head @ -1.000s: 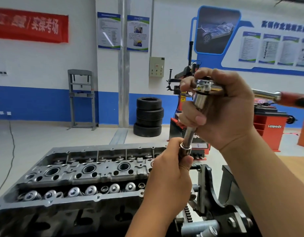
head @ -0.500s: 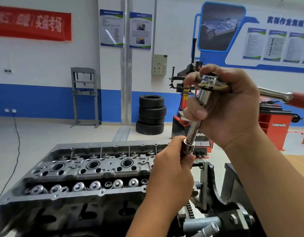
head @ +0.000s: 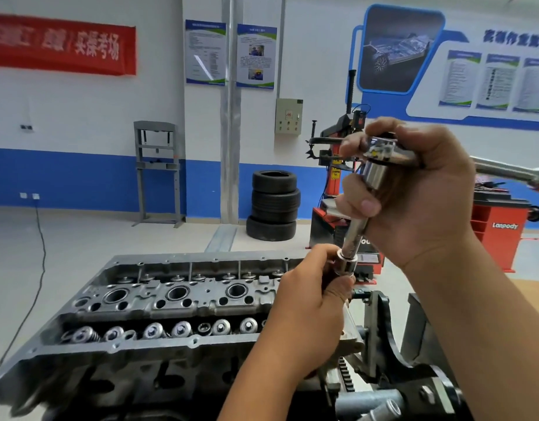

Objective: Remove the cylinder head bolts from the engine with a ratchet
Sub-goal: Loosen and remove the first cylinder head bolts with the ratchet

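Engine [head: 159,317] fills lower left of view, cylinder head uppermost; its near and left edges run out of frame, its right end is hidden behind my left hand [head: 307,314]. Valve springs and three round bores in the head visible. Cannot make out any head bolts from here.

My right hand [head: 413,189] is raised above the engine's right end, fingers [head: 357,205] curled round the ratchet [head: 383,154] head. Ratchet handle passes behind the palm and reappears at right, then is cut off by the frame edge.

My left hand grips the socket [head: 347,264] at the lower end of the extension bar [head: 354,235], fingers wrapped round it. What the socket holds is covered by the hand; cannot tell whether a bolt sits in it.

Background: tyre stack [head: 274,205], red machines, partly blocked by hands.
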Action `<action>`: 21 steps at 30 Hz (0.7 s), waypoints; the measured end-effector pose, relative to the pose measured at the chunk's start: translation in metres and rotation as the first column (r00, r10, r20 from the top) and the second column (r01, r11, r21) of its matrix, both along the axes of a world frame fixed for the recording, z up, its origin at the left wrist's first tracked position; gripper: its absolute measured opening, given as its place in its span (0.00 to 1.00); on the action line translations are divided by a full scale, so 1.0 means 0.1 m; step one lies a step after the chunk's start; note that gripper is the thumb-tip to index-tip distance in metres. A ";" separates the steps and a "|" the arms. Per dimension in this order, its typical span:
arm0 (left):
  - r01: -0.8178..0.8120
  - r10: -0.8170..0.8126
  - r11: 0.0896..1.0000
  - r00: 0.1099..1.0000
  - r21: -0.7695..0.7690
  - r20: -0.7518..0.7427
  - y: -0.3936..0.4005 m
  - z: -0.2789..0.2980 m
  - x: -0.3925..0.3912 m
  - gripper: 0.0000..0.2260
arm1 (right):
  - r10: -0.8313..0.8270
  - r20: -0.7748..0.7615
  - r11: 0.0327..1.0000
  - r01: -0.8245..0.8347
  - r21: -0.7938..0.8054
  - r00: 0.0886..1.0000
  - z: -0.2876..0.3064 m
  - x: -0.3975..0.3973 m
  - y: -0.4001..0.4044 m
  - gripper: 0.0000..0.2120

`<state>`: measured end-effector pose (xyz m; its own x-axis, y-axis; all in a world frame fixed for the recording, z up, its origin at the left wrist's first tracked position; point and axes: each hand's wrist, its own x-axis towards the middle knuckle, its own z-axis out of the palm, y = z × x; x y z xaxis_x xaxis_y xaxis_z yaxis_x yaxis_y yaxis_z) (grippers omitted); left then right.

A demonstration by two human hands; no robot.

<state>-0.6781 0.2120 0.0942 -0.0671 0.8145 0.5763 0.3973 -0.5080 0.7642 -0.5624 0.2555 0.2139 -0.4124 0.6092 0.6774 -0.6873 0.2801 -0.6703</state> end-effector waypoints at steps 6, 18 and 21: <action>-0.030 0.030 1.000 0.999 0.009 0.045 0.03 -0.02 0.00 0.09 | -0.408 -0.060 0.904 0.412 0.116 0.911 -0.08 -0.15 -0.14 0.02; -0.091 0.091 0.996 0.996 0.001 -0.015 0.06 -0.04 0.06 0.12 | -0.186 -0.067 0.982 0.188 0.027 0.980 -0.07 -0.08 -0.06 0.06; -0.081 0.081 0.996 0.997 0.035 -0.009 0.05 -0.04 0.04 0.11 | -0.295 -0.092 0.950 0.302 0.076 0.951 -0.07 -0.17 -0.09 0.03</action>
